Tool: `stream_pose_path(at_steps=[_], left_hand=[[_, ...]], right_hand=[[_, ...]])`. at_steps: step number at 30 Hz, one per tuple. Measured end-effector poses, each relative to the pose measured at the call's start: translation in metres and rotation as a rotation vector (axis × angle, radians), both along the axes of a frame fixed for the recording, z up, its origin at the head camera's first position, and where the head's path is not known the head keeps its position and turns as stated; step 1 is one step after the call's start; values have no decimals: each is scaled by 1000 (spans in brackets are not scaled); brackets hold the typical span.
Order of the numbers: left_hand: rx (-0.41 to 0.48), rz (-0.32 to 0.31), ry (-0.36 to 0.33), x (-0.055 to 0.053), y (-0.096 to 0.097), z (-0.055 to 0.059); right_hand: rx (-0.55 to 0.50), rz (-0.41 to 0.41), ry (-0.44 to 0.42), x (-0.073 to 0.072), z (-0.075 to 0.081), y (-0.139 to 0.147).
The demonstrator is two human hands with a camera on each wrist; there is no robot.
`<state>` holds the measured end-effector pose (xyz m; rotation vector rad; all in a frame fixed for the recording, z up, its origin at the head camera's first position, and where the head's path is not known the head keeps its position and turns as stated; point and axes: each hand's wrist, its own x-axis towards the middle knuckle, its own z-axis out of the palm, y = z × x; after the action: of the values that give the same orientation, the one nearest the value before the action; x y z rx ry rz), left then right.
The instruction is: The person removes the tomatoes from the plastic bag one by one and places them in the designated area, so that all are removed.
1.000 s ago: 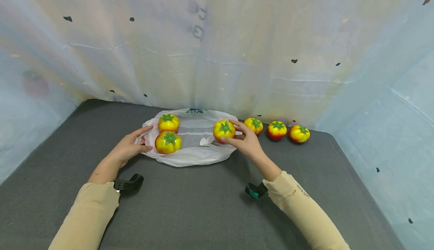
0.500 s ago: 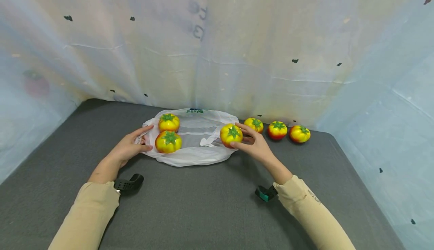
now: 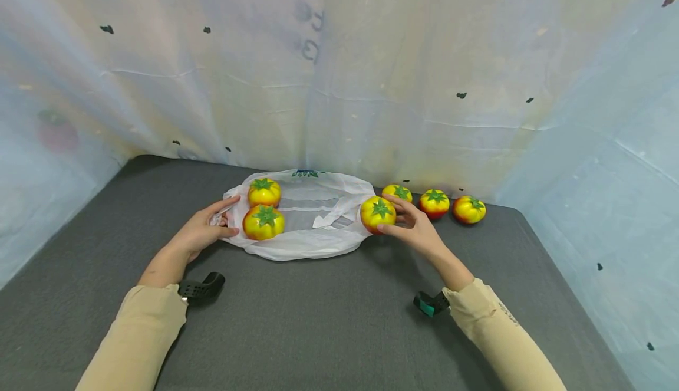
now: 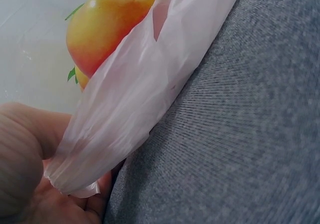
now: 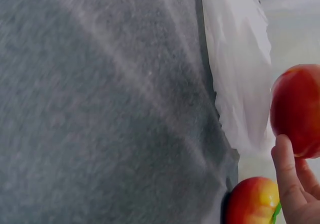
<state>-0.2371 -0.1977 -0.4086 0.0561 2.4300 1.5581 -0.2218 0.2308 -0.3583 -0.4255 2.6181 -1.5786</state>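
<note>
A white plastic bag (image 3: 302,250) lies spread on its side on the dark grey table, and my left hand (image 3: 204,229) holds its gathered left end. In the left wrist view, the bag's bunched film (image 4: 117,108) runs between thumb and fingers. Two yellow-red tomatoes (image 3: 263,223) with green star-shaped leaf tops sit at the bag's left end. Thumb and fingertips of my right hand (image 3: 416,232) pinch another tomato (image 3: 378,217) at the bag's right edge. Seen from the right wrist, this tomato's red underside (image 5: 300,111) appears raised above the table.
Three more tomatoes stand in a row along the back right: the nearest one (image 3: 396,193) partly behind the right hand, then a middle one (image 3: 434,204) and an outer one (image 3: 469,210). Pale plastic sheeting (image 3: 339,84) hangs behind the grey table (image 3: 307,320) and at both sides.
My right hand has moved to the right with the tomato, from over the bag's right part to its right edge. The left hand and the bag's left end have stayed put.
</note>
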Motion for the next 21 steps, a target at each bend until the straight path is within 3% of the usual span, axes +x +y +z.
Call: stream_pose_path(at_steps=[11,21], left_hand=[[6,0,-6,0,1,1],[-5,5,-18,1,1,1]], right_hand=[[29,-6,2,3,-6,17],[52,-18,-59,7,-9,31]])
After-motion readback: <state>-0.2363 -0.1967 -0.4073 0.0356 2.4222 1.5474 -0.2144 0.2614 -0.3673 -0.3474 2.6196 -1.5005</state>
